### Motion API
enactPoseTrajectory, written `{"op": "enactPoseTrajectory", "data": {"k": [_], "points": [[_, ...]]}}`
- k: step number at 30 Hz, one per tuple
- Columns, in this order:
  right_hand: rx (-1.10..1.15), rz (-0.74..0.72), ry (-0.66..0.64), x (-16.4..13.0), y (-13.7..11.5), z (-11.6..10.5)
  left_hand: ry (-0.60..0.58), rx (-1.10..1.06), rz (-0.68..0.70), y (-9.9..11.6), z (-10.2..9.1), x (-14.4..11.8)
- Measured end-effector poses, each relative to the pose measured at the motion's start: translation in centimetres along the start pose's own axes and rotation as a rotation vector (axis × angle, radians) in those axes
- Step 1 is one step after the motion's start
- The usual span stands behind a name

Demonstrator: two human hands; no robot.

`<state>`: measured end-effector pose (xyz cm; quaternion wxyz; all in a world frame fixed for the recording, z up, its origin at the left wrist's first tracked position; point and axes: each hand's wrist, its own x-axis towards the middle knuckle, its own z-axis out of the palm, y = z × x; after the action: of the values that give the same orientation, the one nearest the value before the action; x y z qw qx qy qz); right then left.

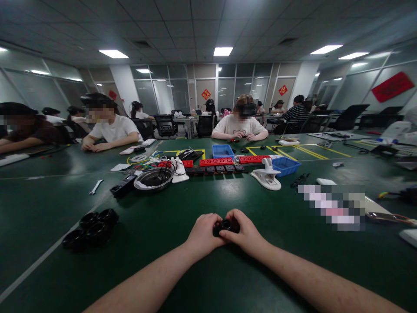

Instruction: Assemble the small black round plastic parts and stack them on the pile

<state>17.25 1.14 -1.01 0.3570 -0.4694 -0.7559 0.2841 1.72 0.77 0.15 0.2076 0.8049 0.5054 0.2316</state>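
Observation:
In the head view, my left hand (205,230) and my right hand (243,230) meet over the green tabletop. Between them is a small black round part (226,224) with a hole in its middle. The fingers of both hands curl around it, one hand on each side. Its lower side is hidden by the hands, and its exact kind does not show. To the left, a cluster of several thick black rings (97,232) lies on the table, well apart from my hands.
A steel bowl (153,187) with black cables, a white clamp base (266,179), red power strips (216,161) and blue bins (223,151) (286,166) stand farther back. A wrench (96,187) lies left. People sit across the table, one in a white shirt (239,125).

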Motion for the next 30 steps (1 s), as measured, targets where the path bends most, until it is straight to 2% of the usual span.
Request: {"op": "enactPoseTrajectory", "data": {"k": [4,8,14,20,23,25,27,29,30], "points": [[0.022,-0.046,-0.031,0.0,0.0,-0.4,-0.012,0.002,0.009,-0.1,-0.1,0.1],[0.135,-0.156,-0.150,0.0,-0.1,-1.4,-0.054,-0.011,0.050,-0.5,-0.4,0.2],[0.252,-0.145,-0.309,0.0,0.2,-2.3,-0.108,-0.010,0.065,-0.6,-0.9,0.2],[0.265,-0.134,-0.260,-0.3,0.9,-1.7,-0.104,0.013,0.105,-0.7,-0.4,-0.3],[0.236,-0.095,-0.190,-0.4,1.1,-1.2,-0.099,0.021,0.120,-0.2,-1.5,-0.1],[0.193,-0.087,-0.146,-0.5,1.0,-1.1,-0.020,0.076,0.123,0.8,-3.3,-0.2],[0.158,-0.085,-0.125,-0.6,0.8,-1.0,0.143,0.120,0.150,2.4,-5.5,-1.5],[0.143,-0.074,-0.127,-0.7,0.6,-1.0,0.341,0.091,0.170,3.9,-7.2,-4.6],[0.142,-0.066,-0.130,-0.7,0.5,-1.1,0.379,0.060,0.159,4.4,-7.6,-6.8]]}}
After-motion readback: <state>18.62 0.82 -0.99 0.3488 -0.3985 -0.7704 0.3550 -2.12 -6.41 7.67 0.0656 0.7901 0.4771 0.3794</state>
